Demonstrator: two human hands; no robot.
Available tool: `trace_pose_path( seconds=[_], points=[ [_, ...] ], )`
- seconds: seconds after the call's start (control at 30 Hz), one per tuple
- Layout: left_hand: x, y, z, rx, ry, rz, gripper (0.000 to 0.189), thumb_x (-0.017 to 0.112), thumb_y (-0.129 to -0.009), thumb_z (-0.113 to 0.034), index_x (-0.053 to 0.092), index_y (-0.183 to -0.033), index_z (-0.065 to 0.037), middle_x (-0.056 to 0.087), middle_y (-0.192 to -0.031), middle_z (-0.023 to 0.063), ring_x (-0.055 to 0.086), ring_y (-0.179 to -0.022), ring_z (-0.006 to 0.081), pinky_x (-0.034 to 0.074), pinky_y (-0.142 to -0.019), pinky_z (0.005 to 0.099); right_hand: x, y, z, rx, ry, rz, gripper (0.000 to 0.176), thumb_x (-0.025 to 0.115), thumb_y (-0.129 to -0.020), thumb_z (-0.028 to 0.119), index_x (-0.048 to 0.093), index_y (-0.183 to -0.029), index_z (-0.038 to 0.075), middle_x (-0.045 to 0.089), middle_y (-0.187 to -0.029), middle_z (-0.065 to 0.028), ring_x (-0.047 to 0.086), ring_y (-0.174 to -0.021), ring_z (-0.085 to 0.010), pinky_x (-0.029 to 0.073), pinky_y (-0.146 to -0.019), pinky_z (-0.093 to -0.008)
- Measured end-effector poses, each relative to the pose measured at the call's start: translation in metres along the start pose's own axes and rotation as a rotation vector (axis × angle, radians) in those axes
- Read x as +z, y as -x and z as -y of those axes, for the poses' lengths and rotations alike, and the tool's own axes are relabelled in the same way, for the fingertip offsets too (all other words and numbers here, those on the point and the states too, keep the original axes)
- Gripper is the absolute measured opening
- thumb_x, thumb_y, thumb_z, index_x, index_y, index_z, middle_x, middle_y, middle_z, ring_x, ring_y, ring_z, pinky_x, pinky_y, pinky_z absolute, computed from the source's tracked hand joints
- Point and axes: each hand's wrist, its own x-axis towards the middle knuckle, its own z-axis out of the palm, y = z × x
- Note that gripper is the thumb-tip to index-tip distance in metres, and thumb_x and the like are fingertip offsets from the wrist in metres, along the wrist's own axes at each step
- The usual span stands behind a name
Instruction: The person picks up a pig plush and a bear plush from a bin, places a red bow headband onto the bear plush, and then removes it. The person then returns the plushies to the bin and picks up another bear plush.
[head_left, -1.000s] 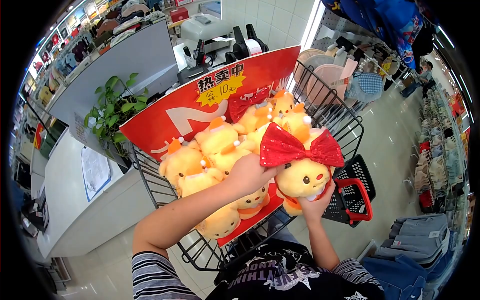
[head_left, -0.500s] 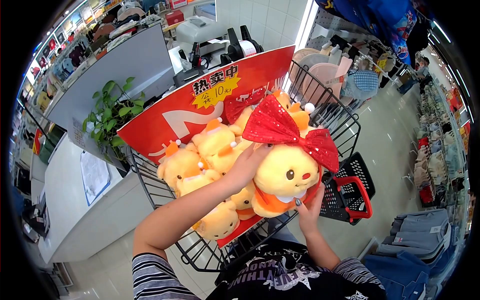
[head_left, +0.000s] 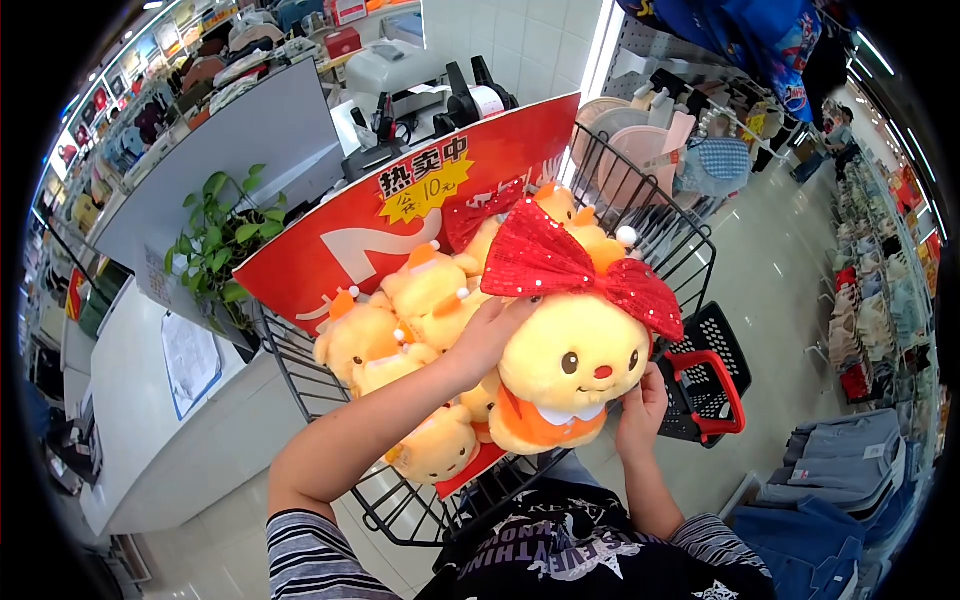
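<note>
A large yellow plush toy [head_left: 570, 360] in an orange outfit with a white collar wears a big sequined red bow [head_left: 540, 250] on its head. It is held up at the front of a black wire basket [head_left: 290, 370], facing me. My left hand [head_left: 497, 335] grips the left side of its head, fingertips partly hidden under the bow. On the toy's right side, my right hand [head_left: 642, 408] has its fingers curled against the edge; the fingertips are partly hidden. Several smaller plush toys [head_left: 432, 283] with orange caps lie in the basket beside and behind it.
A red sign [head_left: 330, 225] with a yellow price label stands along the basket's back. Left are a white counter [head_left: 130, 400], a clipboard [head_left: 192, 365] and a green plant [head_left: 215, 240]. A black shopping basket [head_left: 700, 375] with a red handle and clothing racks [head_left: 840, 460] are right.
The large plush toy has turned to face me more squarely, showing both eyes. My right hand has shifted from its lower front, where the thumb lay, to its right side.
</note>
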Motion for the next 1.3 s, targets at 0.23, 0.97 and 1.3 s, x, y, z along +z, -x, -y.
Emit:
trace_pose_path(
  seconds=[0.23, 0.97, 1.3],
  points=[
    [-0.007, -0.007, 0.009, 0.124, -0.155, 0.085, 0.036, 0.051, -0.084, -0.025, 0.045, -0.113, -0.003, 0.052, -0.107, 0.0064, 0.05, -0.098, 0.013, 0.043, -0.081, 0.0281, 0.009, -0.005, 0.004, 0.132, -0.184, -0.135, 0.014, 0.05, -0.086, 0.013, 0.048, -0.093, 0.002, 0.058, -0.085, -0.0032, 0.055, -0.077, -0.0069, 0.045, -0.066, -0.0186],
    [-0.003, -0.008, 0.005, -0.071, 0.209, -0.101, 0.044, 0.037, -0.089, -0.037, 0.041, -0.118, -0.004, 0.051, -0.113, 0.0098, 0.051, -0.102, 0.0185, 0.041, -0.087, 0.0312, 0.033, 0.012, 0.009, 0.066, -0.031, 0.286, 0.081, 0.06, -0.073, 0.009, 0.006, -0.133, 0.004, 0.029, -0.129, -0.0139, 0.033, -0.119, -0.0226, 0.028, -0.097, -0.0341],
    [-0.008, -0.007, 0.015, 0.088, -0.1, 0.005, 0.048, 0.035, -0.09, -0.037, 0.03, -0.125, -0.004, 0.044, -0.12, 0.0092, 0.045, -0.108, 0.0184, 0.039, -0.09, 0.0316, 0.032, 0.013, 0.001, -0.056, 0.061, 0.109, 0.106, 0.077, -0.054, 0.009, 0.005, -0.131, 0.006, 0.027, -0.127, -0.0128, 0.032, -0.119, -0.0225, 0.03, -0.097, -0.0364]
  ],
)
